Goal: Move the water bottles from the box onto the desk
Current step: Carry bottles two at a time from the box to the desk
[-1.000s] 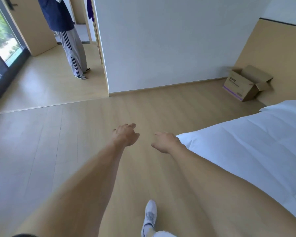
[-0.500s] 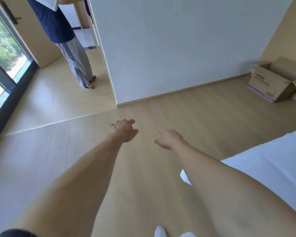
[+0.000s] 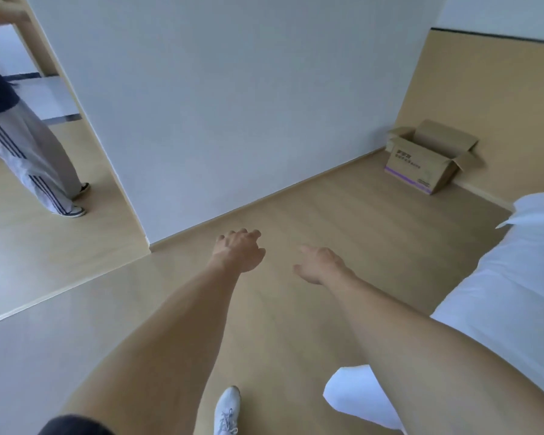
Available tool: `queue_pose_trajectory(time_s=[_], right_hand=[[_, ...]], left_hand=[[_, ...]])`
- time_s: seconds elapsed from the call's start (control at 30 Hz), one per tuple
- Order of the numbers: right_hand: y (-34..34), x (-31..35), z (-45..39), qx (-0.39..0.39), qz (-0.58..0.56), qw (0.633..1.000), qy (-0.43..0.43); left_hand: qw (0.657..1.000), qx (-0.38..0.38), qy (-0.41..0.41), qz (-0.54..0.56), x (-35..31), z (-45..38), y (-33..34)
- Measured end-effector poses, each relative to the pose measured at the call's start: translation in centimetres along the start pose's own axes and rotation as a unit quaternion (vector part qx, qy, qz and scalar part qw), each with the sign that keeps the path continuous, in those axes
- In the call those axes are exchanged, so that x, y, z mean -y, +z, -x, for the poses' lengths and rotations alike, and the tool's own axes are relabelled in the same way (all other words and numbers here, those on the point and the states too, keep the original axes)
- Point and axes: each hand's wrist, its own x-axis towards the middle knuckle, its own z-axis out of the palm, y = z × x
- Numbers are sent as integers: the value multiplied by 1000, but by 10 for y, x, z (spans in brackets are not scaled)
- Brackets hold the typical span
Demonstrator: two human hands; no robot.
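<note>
While both hands (image 3: 239, 251) hang empty, fingers loosely curled, the box (image 3: 427, 158) stands upright, flaps open.

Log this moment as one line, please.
phase: approach | left hand: empty | right hand: empty | cardboard box: open, on floor, far corner | bottles: unseen

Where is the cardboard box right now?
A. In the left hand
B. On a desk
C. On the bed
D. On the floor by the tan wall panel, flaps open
D: the cardboard box sits on the floor against the tan wall panel, flaps open, beyond both empty hands.
</note>
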Motion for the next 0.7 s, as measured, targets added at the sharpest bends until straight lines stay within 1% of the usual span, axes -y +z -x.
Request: queue_pose_trajectory(time_s=[0.2,0.33,0.53,0.7], right_hand=[[-48,11,-81,-36,-28,995,92],[-80,7,-123,-57,-33,989,129],[-110,-22,-165,-73,-49,974,208],[-128,-59,-210,-88,-57,962,250]], left_hand=[[995,9,92,-26,3,-120,-53],[989,19,145,-19,-15,-187,-82],[975,34,218,-37,-61,-258,-90],[964,36,257,-54,-106,-312,-91]])
